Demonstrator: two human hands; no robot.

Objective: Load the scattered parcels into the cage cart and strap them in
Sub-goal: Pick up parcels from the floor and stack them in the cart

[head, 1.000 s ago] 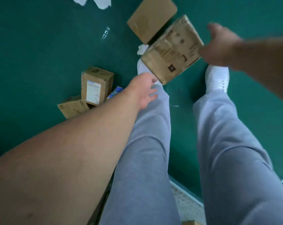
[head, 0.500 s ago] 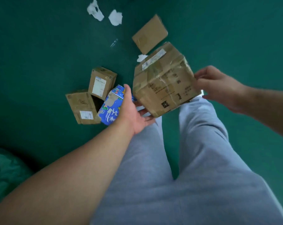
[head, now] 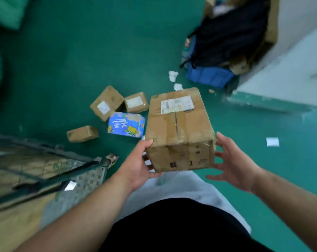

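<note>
A large taped cardboard parcel (head: 179, 130) with a white label on top hangs in front of me between both hands. My left hand (head: 137, 170) grips its near left corner, thumb up the side and fingers underneath. My right hand (head: 234, 164) is at the parcel's right side with fingers spread and straight; whether it touches is unclear. On the green floor beyond lie two labelled brown parcels (head: 106, 102) (head: 136, 102), a small brown parcel (head: 82, 133) and a blue patterned box (head: 125, 124). The cage cart (head: 84, 177) fills the lower left, with green bars, a perforated deck and cardboard inside.
A blue crate (head: 208, 77) with a black bag on it stands at the upper right against a white wall (head: 288, 75). Paper scraps (head: 173, 76) (head: 272, 141) dot the floor. A green sack (head: 6, 11) lies at the upper left.
The large parcel has come up off the floor and turned label-up between my hands. My view has swung, bringing the cage cart in at the left and the crate at the upper right.
</note>
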